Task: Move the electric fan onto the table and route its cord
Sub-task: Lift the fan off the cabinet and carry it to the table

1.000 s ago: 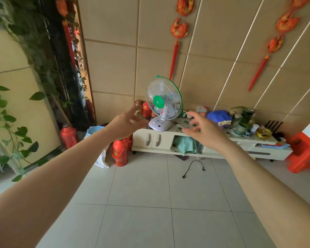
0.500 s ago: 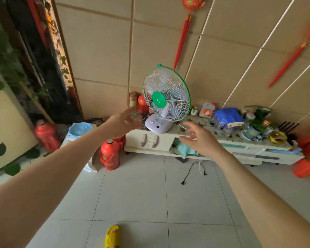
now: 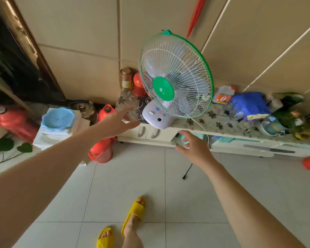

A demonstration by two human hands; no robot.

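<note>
— Where's the fan?
— The fan point(image 3: 174, 81) stands at the left end of the worktop point(image 3: 222, 122). Your left hand point(image 3: 117, 122) and right hand point(image 3: 191, 146) are spread wide, empty, near its base.
— The cord?
— The cord point(image 3: 203, 129) hangs over the front edge; you haven't routed it yet.

The electric fan point(image 3: 174, 76) stands upright on the low cabinet point(image 3: 227, 142), its white cord point(image 3: 203, 130) hanging over the front edge, while the left hand point(image 3: 117, 123) and right hand point(image 3: 192, 146), both spread wide and empty, flank its base without contact.
</note>
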